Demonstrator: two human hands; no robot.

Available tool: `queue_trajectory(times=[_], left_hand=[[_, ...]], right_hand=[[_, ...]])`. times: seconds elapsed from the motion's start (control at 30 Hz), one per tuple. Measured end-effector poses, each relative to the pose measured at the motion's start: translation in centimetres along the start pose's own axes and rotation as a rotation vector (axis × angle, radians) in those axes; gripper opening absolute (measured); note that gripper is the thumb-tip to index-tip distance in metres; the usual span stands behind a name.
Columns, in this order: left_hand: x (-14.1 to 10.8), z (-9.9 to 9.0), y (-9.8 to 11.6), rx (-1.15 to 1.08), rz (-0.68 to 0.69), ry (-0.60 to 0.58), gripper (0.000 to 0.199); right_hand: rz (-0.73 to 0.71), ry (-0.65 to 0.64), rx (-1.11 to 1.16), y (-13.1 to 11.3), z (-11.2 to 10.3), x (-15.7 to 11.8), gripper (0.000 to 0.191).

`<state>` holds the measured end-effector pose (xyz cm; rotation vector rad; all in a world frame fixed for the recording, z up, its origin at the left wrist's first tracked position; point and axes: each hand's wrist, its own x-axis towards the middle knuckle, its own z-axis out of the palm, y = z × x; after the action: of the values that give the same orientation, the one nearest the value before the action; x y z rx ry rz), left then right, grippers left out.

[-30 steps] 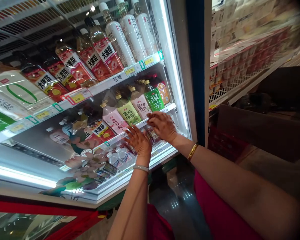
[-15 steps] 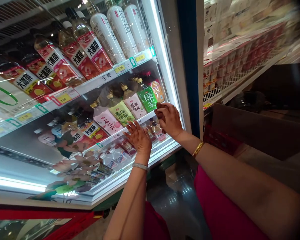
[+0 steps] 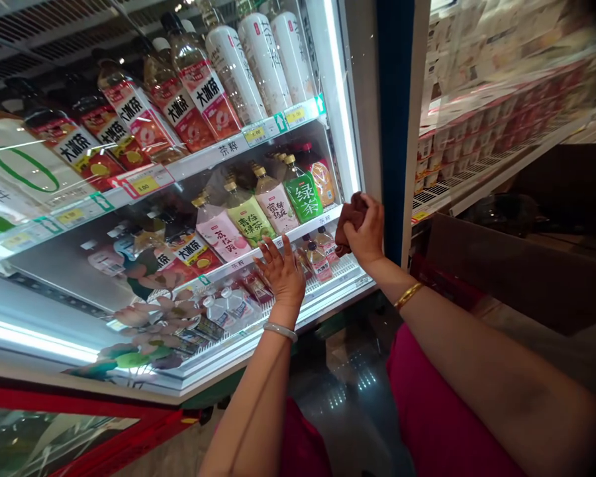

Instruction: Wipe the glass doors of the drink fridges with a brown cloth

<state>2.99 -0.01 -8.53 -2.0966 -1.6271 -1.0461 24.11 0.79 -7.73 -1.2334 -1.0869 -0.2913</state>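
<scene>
A crumpled brown cloth (image 3: 351,222) is bunched in my right hand (image 3: 368,232), against the glass near the right edge of a lit drinks cooler (image 3: 360,159). My left hand (image 3: 284,275) is spread with its fingers apart, holding nothing; its palm faces the glass. Behind the glass, a green-labelled bottle (image 3: 302,195), a white-labelled bottle (image 3: 277,211) and a pink-labelled bottle (image 3: 224,237) stand on the middle shelf. A gold bracelet circles my right wrist and a pale bangle my left.
Upper-shelf bottles (image 3: 206,93) line the cooler. A dark blue post (image 3: 395,119) separates it from a shelf of stacked cups (image 3: 477,132) at the right. A red frame (image 3: 144,437) lies at lower left, and dark boxes (image 3: 501,265) at right.
My right hand has moved right to the glass's edge, and the brown cloth now shows clearly in it. My left hand stays spread near the same place. The view has shifted slightly.
</scene>
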Motion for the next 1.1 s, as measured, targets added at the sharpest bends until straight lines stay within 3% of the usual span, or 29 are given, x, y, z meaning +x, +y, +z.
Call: queue_trajectory(times=[0.03,0.1,0.23,0.33,0.4,0.53,0.77,0.87,0.97,1.1], left_hand=[[0.0,0.0,0.1,-0.002,-0.002,0.002,0.059],[0.0,0.0,0.1,-0.003,0.0,0.012,0.06],[-0.1,0.1,0.2,-0.001,0.016,0.02,0.062],[-0.1,0.1,0.3,0.012,0.015,0.014,0.061],[-0.1,0.1,0.3,0.017,0.007,0.006,0.061],[-0.1,0.1,0.6,0.003,-0.008,0.009,0.063],[-0.4,0.0,1.2,-0.017,-0.022,-0.015,0.06],[-0.5,0.1,1.1,-0.025,-0.016,-0.023,0.06],[-0.5,0.2,1.0,-0.051,-0.021,-0.02,0.063],[-0.5,0.3,0.9,-0.069,-0.02,-0.014,0.061]], right_hand=[[0.07,0.047,-0.017,-0.1,0.2,-0.3,0.065],[0.086,0.003,-0.053,-1.2,0.6,-1.6,0.06],[-0.264,-0.39,-0.035,-4.1,0.9,-3.7,0.046],[-0.407,-0.452,0.058,-3.5,0.0,-2.5,0.045],[-0.325,-0.31,0.074,-1.8,-0.7,-1.1,0.045],[-0.01,0.02,0.037,1.1,-0.9,0.3,0.046],[0.33,0.074,-0.061,2.3,0.5,-1.4,0.069],[0.437,0.023,-0.074,2.5,0.5,-1.2,0.069],[0.365,-0.052,-0.054,1.2,0.3,-1.5,0.064],[-0.094,-0.256,-0.062,-2.5,0.1,-3.2,0.057]])
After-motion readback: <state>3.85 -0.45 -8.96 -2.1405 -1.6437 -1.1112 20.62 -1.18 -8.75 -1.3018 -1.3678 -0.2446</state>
